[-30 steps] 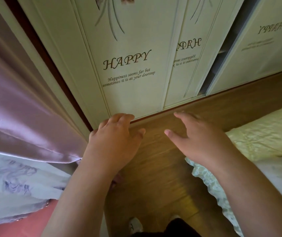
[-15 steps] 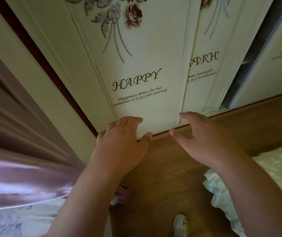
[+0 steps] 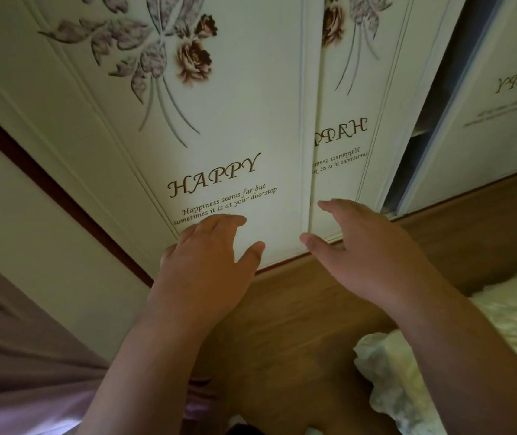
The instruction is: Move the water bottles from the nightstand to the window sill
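No water bottle, nightstand or window sill is in view. My left hand [image 3: 210, 265] is held out in front of me with its fingers loosely curled and its thumb apart, holding nothing. My right hand [image 3: 363, 252] is stretched out beside it, fingers spread, also holding nothing. Both hands hover in front of the bottom of a cream wardrobe door [image 3: 228, 127] printed with flowers and the word HAPPY.
The wardrobe's sliding doors fill the upper view, with a dark gap [image 3: 439, 98] between panels at the right. Below is a wooden floor [image 3: 298, 324]. A pale yellow-green bedspread [image 3: 508, 324] lies at the right, a mauve curtain [image 3: 15, 356] hangs at the left.
The view has tilted upward and swung right, so the wardrobe flowers now show and the curtain and bed have slid toward the edges. Both hands stay empty and have risen with the view.
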